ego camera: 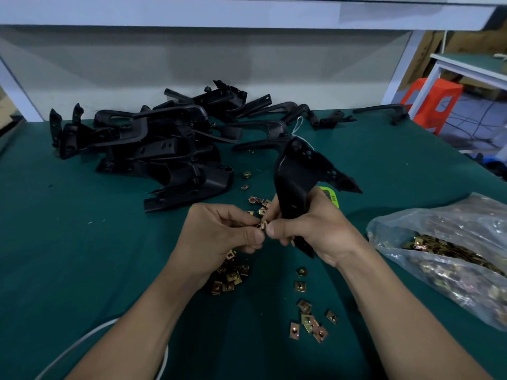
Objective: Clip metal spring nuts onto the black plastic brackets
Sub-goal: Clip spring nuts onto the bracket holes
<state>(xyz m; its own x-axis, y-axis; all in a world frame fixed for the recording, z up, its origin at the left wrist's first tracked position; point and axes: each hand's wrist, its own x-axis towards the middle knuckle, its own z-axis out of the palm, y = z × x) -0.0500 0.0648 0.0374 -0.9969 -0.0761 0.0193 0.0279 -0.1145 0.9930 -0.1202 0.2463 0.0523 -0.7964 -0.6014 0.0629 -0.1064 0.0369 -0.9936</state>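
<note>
Left hand [219, 231] fingertips [256, 238] pinch one spring nut [262, 225]; right thumb touches it. Right hand [315, 231] is curled round the black bracket [290, 182], just right of the nut, so nearer. I read its long axis running away from me, upright-ish, pointed tab aimed right.

green table cover [82, 256]: spans the work surface | white cable [79, 341]: curved, on the cover's near-left part | clear plastic bag [397, 229]: on the cover's right side | lime-green object [330, 194]: on the cover near centre, mostly hidden | white shelf [219, 15]: above the cover's far edge | orange stool [436, 102]: beyond the cover's far-right corner, under a white frame [472, 69]
</note>
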